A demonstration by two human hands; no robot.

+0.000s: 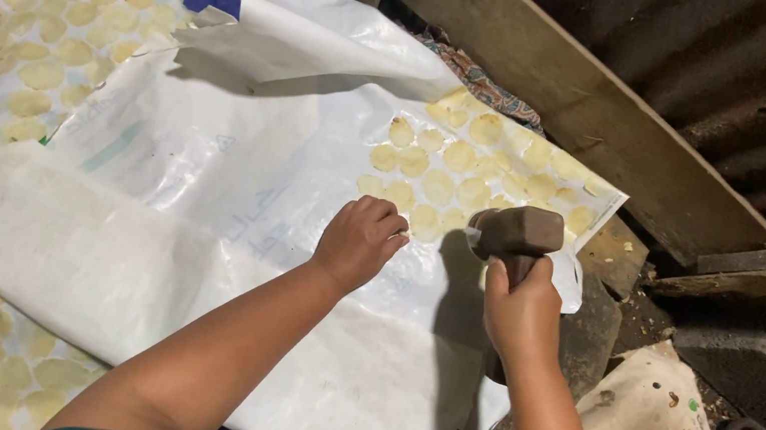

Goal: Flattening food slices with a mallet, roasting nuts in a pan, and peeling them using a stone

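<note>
You have one printed sack sheet (237, 173) spread flat before you: white plastic, broad, upper edge folded over, with faint green and blue print. No labels, signs or screens.

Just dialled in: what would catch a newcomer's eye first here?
The right hand grips a brown mallet, head raised over the white plastic sheet at centre. Just left of it, the left hand rests its fingers on the sheet, below a cluster of flat yellow discs lying in rows. More discs cover the sheets at far left.
</note>
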